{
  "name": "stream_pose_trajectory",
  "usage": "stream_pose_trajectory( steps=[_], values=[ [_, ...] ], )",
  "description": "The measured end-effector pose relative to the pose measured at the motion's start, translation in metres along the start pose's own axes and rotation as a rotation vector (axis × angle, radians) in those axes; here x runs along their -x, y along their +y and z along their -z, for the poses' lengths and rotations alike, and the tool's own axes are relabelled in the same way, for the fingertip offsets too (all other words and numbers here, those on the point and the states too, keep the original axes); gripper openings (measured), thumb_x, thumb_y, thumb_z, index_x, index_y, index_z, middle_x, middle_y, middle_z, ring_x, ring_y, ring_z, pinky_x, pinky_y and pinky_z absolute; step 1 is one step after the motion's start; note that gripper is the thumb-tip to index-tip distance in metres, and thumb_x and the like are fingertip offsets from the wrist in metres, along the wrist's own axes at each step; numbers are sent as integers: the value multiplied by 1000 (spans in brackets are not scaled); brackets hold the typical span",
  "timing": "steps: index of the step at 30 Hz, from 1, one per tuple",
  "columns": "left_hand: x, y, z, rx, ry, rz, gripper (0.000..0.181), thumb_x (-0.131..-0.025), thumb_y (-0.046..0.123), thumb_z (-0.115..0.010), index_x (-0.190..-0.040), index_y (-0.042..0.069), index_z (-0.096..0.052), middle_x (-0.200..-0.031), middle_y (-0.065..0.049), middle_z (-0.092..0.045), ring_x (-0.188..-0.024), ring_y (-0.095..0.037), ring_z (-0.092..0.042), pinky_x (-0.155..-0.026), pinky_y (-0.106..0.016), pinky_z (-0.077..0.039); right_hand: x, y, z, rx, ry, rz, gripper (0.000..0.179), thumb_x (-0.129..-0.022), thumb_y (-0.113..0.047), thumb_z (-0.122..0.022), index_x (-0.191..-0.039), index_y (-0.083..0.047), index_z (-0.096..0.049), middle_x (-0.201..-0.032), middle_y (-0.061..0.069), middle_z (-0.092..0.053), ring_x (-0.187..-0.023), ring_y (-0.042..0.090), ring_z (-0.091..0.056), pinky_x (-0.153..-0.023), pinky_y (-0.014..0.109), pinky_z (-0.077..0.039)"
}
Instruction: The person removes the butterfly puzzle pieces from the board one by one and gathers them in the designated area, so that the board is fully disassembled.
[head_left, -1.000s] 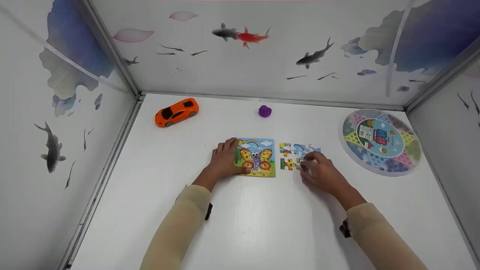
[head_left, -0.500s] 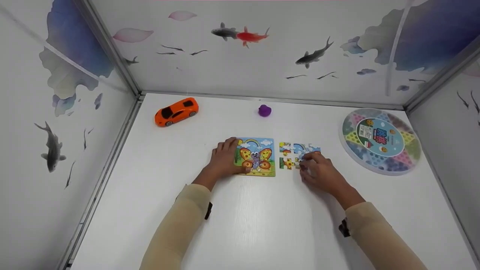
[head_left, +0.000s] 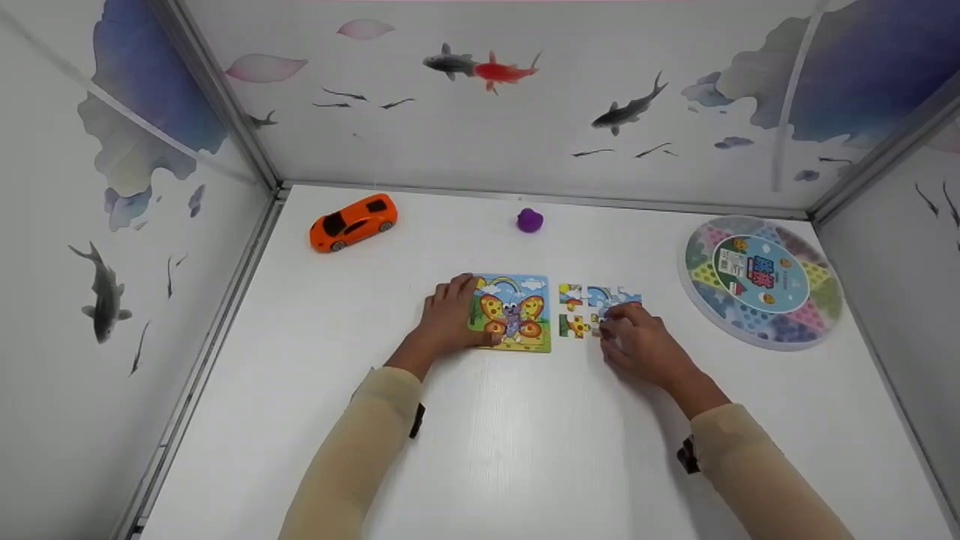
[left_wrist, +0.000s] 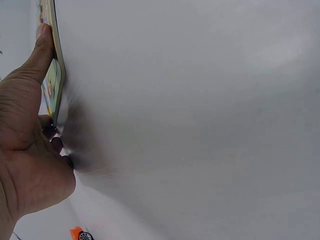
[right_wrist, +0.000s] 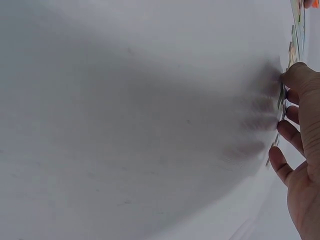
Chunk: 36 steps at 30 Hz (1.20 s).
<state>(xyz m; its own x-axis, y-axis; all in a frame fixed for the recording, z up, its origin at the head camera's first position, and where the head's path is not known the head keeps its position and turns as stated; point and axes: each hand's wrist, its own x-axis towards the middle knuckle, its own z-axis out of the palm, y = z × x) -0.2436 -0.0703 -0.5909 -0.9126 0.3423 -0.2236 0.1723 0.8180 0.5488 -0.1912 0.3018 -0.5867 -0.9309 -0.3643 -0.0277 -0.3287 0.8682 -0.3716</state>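
We record the left hand (head_left: 450,319) gripping the left side of the butterfly board (head_left: 517,309), thumb on its top face. The right hand (head_left: 643,346) pinches a puzzle piece (right_wrist: 281,98) between thumb and fingertips (mostly hidden in our head view). We see more pieces (head_left: 598,297) on the white table (head_left: 495,450), just right of the board. Farther out, we note an orange toy car (head_left: 354,223), a purple object (head_left: 529,220) and a round patterned case (head_left: 761,281).
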Motion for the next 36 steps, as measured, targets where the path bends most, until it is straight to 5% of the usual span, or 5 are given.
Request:
stream_pose_trajectory(
  steps=[11, 27, 36],
  values=[
    [-2, -4, -1, -22, -9, 5, 121, -90, 61, -87, -178, 13, -20, -182, -9, -21, -165, -38, -24, -135, -61, -23, -6, -5, -3, -24, 6, -2, 31, -103, -27, -78, -130, -11, -80, -147, 13, -63, -143, 38, -53, -122, 65, -44],
    [-2, -3, -1, -19, -24, 16, 121, -91, 61, -86, -178, 13, -18, -184, -8, -18, -167, -35, -21, -136, -59, -21, -61, -67, -27, -9, 27, 88, 46, -107, -34, -76, -147, -11, -71, -150, 13, -64, -141, 39, -57, -117, 68, -47],
    [3, 0, 3, -32, 1, -7, 118, -91, 59, -87, -177, 11, -22, -182, -10, -23, -164, -37, -25, -134, -59, -25, -75, -83, -36, 5, 11, 48, 43, -110, -33, -70, -150, -17, -68, -155, 10, -60, -143, 39, -52, -116, 71, -43]
  ],
)
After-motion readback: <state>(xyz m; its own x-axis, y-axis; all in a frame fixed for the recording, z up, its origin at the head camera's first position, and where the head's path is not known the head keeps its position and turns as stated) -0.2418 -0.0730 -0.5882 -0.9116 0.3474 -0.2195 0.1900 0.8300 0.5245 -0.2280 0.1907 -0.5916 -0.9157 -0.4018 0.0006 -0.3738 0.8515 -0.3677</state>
